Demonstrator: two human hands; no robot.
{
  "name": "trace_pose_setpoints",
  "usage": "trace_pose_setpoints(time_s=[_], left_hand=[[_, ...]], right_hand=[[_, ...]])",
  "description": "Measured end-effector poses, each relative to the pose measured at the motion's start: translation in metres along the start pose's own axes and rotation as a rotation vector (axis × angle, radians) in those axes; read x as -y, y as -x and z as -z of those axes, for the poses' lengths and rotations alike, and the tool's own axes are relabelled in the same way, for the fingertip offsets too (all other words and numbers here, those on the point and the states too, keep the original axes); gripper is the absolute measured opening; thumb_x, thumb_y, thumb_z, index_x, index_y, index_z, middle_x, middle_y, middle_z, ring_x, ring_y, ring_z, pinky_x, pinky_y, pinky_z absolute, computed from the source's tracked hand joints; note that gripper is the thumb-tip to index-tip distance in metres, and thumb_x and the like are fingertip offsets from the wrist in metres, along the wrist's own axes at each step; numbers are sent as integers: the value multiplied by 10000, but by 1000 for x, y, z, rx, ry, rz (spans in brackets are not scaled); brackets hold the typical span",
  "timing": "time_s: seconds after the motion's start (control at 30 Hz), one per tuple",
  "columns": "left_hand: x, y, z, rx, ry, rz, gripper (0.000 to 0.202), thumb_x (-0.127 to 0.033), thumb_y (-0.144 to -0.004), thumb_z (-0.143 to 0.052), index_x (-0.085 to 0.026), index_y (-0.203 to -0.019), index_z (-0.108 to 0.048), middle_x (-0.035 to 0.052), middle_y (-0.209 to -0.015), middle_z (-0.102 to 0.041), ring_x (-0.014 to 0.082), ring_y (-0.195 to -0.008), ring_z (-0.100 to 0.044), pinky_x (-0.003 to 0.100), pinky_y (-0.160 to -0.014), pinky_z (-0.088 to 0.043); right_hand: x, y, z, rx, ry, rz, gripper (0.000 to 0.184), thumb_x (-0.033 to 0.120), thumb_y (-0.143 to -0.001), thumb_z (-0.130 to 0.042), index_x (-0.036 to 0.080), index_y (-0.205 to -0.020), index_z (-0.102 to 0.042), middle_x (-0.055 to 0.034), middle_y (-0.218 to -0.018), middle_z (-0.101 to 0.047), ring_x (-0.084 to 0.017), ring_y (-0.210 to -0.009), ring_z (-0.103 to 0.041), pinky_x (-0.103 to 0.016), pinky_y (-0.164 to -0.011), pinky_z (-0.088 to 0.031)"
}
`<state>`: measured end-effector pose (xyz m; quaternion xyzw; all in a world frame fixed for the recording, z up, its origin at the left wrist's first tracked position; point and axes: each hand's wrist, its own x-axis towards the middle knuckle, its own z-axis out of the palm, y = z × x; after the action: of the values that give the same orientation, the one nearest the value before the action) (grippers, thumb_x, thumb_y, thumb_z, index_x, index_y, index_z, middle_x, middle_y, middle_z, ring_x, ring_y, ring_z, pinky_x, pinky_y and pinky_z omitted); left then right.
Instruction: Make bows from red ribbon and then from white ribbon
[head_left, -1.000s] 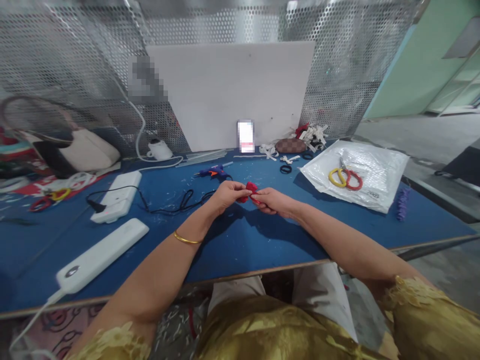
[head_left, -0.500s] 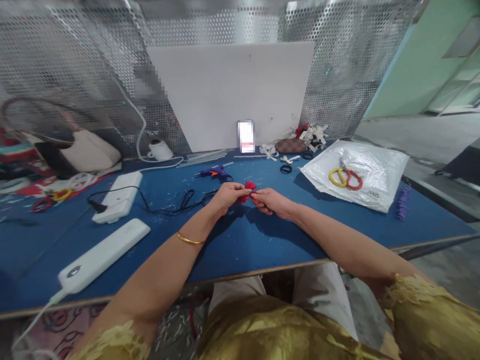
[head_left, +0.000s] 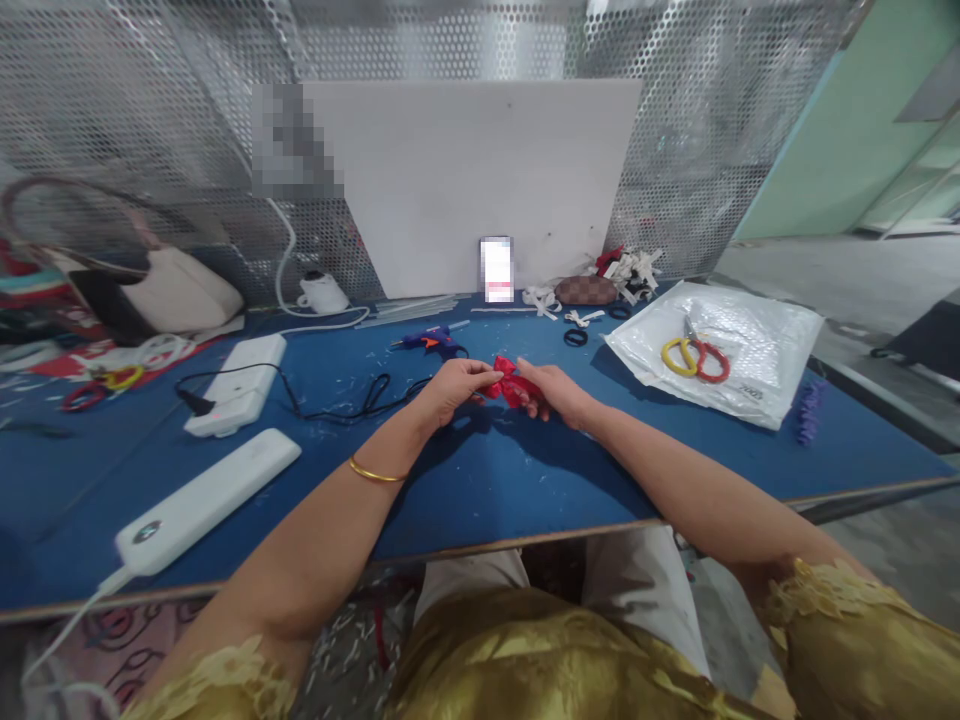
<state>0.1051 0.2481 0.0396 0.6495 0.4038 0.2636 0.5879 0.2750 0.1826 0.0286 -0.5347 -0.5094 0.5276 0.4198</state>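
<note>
Since a second ago the red ribbon piece (head_left: 511, 384) has spread wider between my hands, and my right fingers lie flatter along it than before. My left hand (head_left: 454, 386) pinches the left end of the ribbon piece between thumb and fingertips, closed tight on it. My right hand (head_left: 553, 392) grips the other end, thumb on top and fingers stretched out underneath, so both hands are clamped on the same piece. It hangs just above the blue table (head_left: 480, 480), near the middle and a little beyond the front edge. A gold bangle (head_left: 373, 472) sits on my left wrist.

Just behind my left hand lies a blue glue gun (head_left: 428, 341), and a black cable (head_left: 360, 398) runs from near that hand to a white power strip (head_left: 237, 384) on the left. A long white device (head_left: 207, 499) lies closer to the front edge. To the right, well apart from my hands, scissors with one yellow and one red handle (head_left: 694, 358) rest on a clear plastic bag (head_left: 761, 340). A black hair tie (head_left: 575, 338) lies between the bag and the ribbon piece.
</note>
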Motion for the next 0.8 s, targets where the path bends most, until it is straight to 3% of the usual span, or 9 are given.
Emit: trace_pose_setpoints(time_s=[0.13,0.27,0.4,0.5,0.57,0.63,0.73,0.8], left_hand=[[1,0,0,5,12,12,378,-491,-615,-716,-136,-733,-660,26,-635,-611,111,-585,-541,223,-540,-435],[3,-1,-1,5,-13,1,379,-488,-598,-726,-133,-699,-642,11,-585,-579,96,-537,-503,218,-520,-412],[5,-4,-4,-66,21,-41,333,-416,-553,-763,-132,-640,-612,-12,-531,-552,74,-490,-467,208,-512,-380],[6,-5,-3,-56,26,-39,341,-423,-540,-767,-133,-609,-602,-8,-518,-551,74,-480,-456,210,-502,-369],[5,-5,0,-53,21,-18,359,-442,-529,-773,-136,-602,-600,-13,-506,-538,77,-475,-452,213,-496,-373],[3,-5,2,-65,21,-1,372,-454,-523,-778,-136,-616,-609,-17,-507,-533,79,-477,-457,215,-497,-380],[0,-2,2,-59,17,-12,363,-452,-532,-777,-136,-639,-634,-14,-530,-551,84,-497,-479,220,-514,-394],[-1,0,-1,-24,-7,-25,344,-439,-540,-777,-138,-645,-649,-9,-544,-568,88,-513,-493,220,-522,-396]], right_hand=[[-1,-4,4,-94,3,43,285,334,-853,-539,149,-635,-550,33,-470,-502,-59,-364,-459,-153,-319,-312],[-5,-6,4,-80,20,49,258,328,-847,-534,151,-660,-559,37,-477,-515,-58,-367,-461,-148,-332,-318],[-5,-3,1,60,75,96,248,332,-824,-556,148,-659,-569,48,-462,-498,-51,-365,-444,-147,-362,-329],[-3,-1,2,170,100,102,270,360,-812,-572,148,-646,-573,45,-451,-490,-56,-369,-439,-158,-380,-335],[0,-1,5,98,133,42,363,445,-826,-544,145,-624,-571,18,-455,-510,-75,-384,-465,-174,-382,-339],[2,-4,10,-56,157,4,476,546,-844,-470,140,-621,-577,-25,-497,-559,-99,-428,-509,-191,-399,-355],[3,-8,18,-286,199,82,536,606,-838,-432,134,-662,-614,-56,-607,-618,-118,-540,-560,-198,-472,-388],[3,-10,21,-336,190,150,498,592,-818,-477,134,-706,-639,-50,-655,-628,-121,-601,-569,-198,-525,-402]])
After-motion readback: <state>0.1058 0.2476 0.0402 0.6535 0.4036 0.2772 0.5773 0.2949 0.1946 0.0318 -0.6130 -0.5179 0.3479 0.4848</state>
